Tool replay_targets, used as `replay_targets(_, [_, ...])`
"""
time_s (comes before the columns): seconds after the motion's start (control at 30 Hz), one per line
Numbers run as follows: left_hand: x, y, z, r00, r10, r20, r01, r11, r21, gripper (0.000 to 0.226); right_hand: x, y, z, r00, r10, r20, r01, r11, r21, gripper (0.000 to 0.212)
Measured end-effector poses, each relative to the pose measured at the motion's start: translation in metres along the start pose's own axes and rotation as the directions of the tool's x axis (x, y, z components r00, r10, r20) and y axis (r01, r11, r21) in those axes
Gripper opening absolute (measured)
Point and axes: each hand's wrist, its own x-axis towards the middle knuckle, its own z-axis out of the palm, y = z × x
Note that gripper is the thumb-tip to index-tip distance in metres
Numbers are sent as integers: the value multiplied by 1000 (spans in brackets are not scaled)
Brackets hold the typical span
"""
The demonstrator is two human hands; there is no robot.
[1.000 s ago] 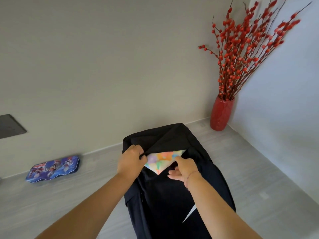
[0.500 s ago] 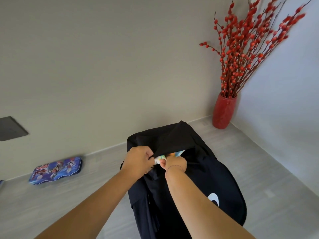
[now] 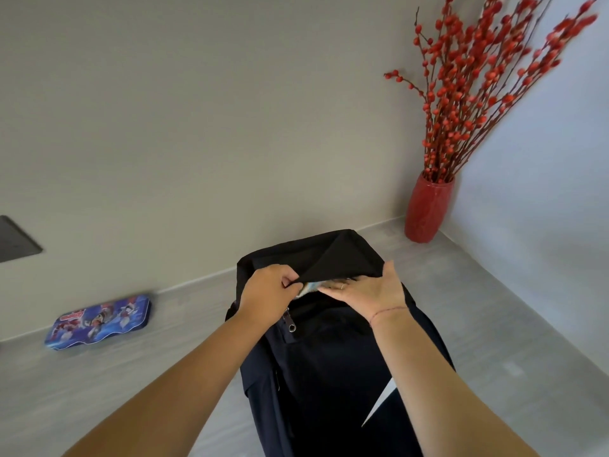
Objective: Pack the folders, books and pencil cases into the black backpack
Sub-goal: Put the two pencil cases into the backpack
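Note:
The black backpack [image 3: 333, 364] lies on the grey surface in front of me, its top opening facing away. My left hand [image 3: 268, 293] pinches the edge of the top flap and holds it up. My right hand [image 3: 365, 286] lies flat, palm up, with straight fingers reaching into the opening. Only a sliver of the colourful folder [image 3: 309, 286] shows between my hands; the remainder is inside the bag. A blue pencil case [image 3: 100, 321] with cartoon figures lies on the surface to the left, against the wall.
A red vase [image 3: 426, 209] with tall red-berry branches stands in the back right corner. Walls close the surface at the back and right. A dark panel [image 3: 16, 240] sits on the wall at far left. A zipper pull [image 3: 291, 321] hangs below my left hand.
The colourful folder has slid almost wholly into the backpack. My right hand went from gripping it at the opening to lying flat with fingers inside. My left hand kept hold of the flap.

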Motion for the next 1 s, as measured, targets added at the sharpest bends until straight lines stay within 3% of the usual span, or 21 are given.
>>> replay_targets(0.1, [1,2,1,1000,-4,5,4,1000,3,4,18,8,11,999,-27,43,25,999,37,98])
replay_targets(0.23, [-4,5,3,1000,-2,27,2,1000,14,2,13,21,16,996,-94,5,94,996,0,84])
replay_targets(0.3, [-13,6,6,998,1,55,1,1000,-24,7,-4,21,10,970,-202,-139,183,974,-133,65])
replay_targets(0.33, [-21,3,5,999,-12,49,16,997,-76,10,-11,24,5,915,-308,-262,228,928,-295,54])
replay_targets(0.37, [-28,0,5,999,-28,37,33,990,-134,13,-19,28,-1,807,-478,-348,279,826,-490,45])
replay_targets(0.4, [-37,-8,1,998,-63,5,63,979,-195,14,-26,38,-3,677,-664,-319,341,666,-663,39])
replay_targets(0.43, [-45,-17,-4,994,-109,-25,100,963,-249,14,-35,51,0,560,-814,-154,435,447,-782,38])
replay_targets(0.47, [-57,-35,-12,981,-184,-52,161,942,-296,13,-39,76,5,490,-868,83,512,209,-833,38])
replay_targets(0.53, [-80,-78,-31,935,-346,-73,301,888,-348,14,-33,135,17,462,-735,496,603,-150,-783,33])
replay_targets(0.6, [-95,-118,-46,855,-512,-85,440,802,-403,16,-11,184,31,551,-486,678,626,-297,-721,31])
replay_targets(0.63, [-102,-144,-55,796,-598,-96,488,727,-482,18,9,211,36,650,-345,677,591,-330,-736,31])
replay_targets(0.7, [-110,-193,-75,670,-737,-86,522,550,-652,23,66,260,44,895,-92,437,391,-313,-866,27])
replay_targets(0.73, [-112,-219,-86,617,-783,-83,519,484,-704,26,96,282,46,968,-14,250,237,-266,-934,20])
replay_targets(0.77, [-112,-239,-95,577,-812,-88,515,445,-733,29,118,295,49,996,12,84,84,-214,-973,17])
replay_targets(0.83, [-115,-286,-116,498,-859,-118,526,407,-746,36,161,325,47,990,8,-139,-138,-112,-984,33])
replay_targets(0.9, [-106,-337,-137,453,-879,-149,559,411,-720,44,199,349,41,980,-41,-196,-197,-25,-980,42])
replay_targets(1.0, [-90,-380,-157,469,-866,-175,571,448,-688,54,234,366,34,977,-74,-198,-194,51,-980,41])
